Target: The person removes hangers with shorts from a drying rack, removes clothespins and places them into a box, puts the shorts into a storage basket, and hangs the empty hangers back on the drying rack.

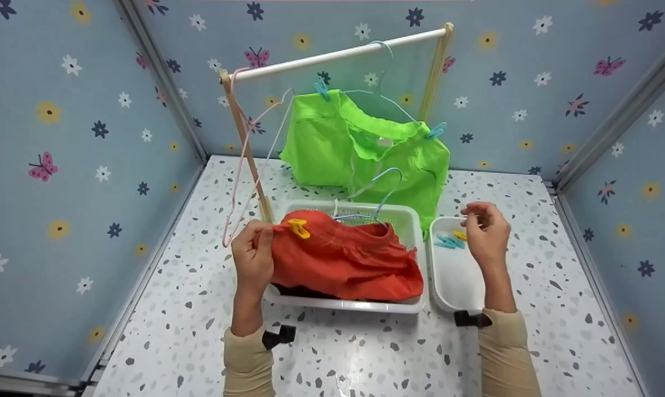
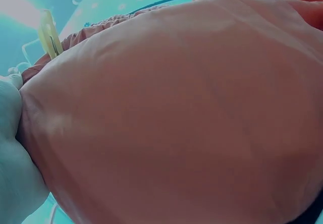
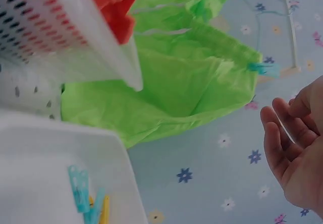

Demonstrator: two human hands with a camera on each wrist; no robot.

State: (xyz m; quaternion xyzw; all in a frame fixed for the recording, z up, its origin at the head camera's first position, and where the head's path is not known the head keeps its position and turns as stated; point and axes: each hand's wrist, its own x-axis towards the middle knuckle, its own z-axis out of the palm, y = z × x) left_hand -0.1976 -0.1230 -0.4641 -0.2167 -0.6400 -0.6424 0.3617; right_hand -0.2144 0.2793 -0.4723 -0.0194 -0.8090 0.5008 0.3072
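My left hand [image 1: 253, 253] pinches the waistband corner of the red shorts [image 1: 343, 259], which lie spread over the white basket [image 1: 343, 306]. A yellow clothespin [image 1: 299, 228] is clipped on the waistband beside my fingers. It also shows in the left wrist view, where the cloth fills most of the picture. A blue hanger [image 1: 377, 208] rises from behind the waistband, its lower part mostly hidden. Above the right side of the small white tray [image 1: 458, 286], my right hand [image 1: 488, 234] hovers with loosely bent fingers and holds nothing.
Blue clothespins [image 1: 449, 241] and a yellow one [image 1: 460, 236] lie in the tray. Behind the basket, green shorts [image 1: 324, 143] hang from a rack [image 1: 332, 57] on a hanger with blue clothespins. A pink hanger [image 1: 239, 165] hangs at the rack's left end.
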